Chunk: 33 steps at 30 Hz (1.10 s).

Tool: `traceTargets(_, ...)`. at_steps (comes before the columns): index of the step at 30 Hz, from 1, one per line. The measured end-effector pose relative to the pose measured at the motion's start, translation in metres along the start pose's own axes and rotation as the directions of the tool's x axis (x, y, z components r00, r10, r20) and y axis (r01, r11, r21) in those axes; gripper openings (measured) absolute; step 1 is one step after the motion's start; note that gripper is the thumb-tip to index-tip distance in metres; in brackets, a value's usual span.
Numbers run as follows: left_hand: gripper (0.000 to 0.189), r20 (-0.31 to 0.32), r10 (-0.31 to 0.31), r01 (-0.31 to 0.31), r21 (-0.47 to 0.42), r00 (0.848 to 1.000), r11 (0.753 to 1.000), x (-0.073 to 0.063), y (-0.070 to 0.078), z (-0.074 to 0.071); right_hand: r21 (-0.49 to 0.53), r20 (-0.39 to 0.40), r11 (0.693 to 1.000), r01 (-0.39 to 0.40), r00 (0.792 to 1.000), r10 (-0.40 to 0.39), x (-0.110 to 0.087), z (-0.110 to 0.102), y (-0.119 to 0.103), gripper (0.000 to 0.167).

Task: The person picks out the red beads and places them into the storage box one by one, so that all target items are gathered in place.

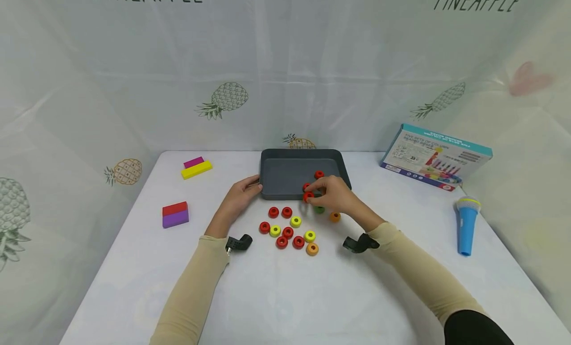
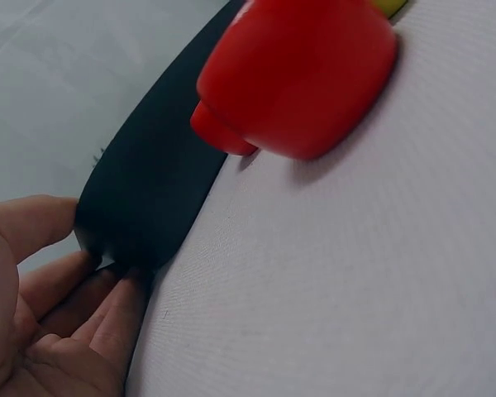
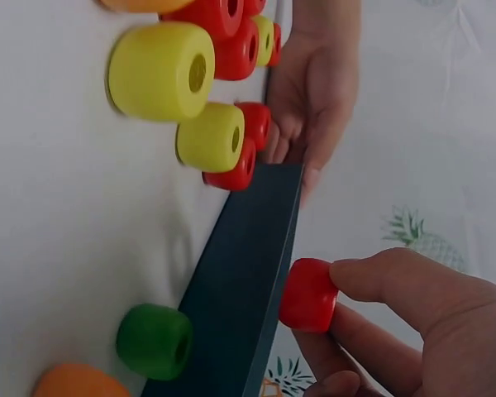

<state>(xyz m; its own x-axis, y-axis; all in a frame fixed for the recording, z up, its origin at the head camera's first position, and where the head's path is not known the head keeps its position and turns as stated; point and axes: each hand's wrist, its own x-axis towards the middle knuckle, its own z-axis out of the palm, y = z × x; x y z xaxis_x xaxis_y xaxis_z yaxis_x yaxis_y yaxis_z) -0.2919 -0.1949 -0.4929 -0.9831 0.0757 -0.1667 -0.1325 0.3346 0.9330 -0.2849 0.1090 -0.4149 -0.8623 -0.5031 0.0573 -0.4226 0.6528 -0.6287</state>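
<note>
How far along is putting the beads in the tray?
Looks done: one red bead sits in the dark tray, and another, partly hidden, seems to. In hand: the right hand pinches a further red bead at the tray's near rim. Left, if all go in: six red beads, three yellow beads, two orange beads and one green bead on the table.

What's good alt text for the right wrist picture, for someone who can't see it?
A right hand pinches a round red bead beside a smooth dark grey tray. The left hand touches the tray's far end; yellow, red, green and orange beads stand on the white tabletop.
</note>
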Motion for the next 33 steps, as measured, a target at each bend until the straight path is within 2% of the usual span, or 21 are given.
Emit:
traceTargets(7,0.056,-0.002,0.010,-0.010,0.001,1.000,1.000,0.000,0.000,0.000,0.023,-0.014,1.000,-0.022,1.000,0.022,0.011,-0.004,0.003,0.022)
traceTargets(19,0.056,0.004,0.003,-0.003,-0.006,1.000,1.000,-0.001,0.001,-0.002,-0.010,-0.056,0.998,-0.065,0.996,0.064,0.029,-0.006,0.011,0.026)
traceTargets(33,0.056,0.005,0.008,-0.008,-0.020,1.000,1.000,-0.002,0.001,-0.002,-0.018,-0.035,0.989,-0.146,0.989,0.146,0.056,-0.009,0.023,0.030)
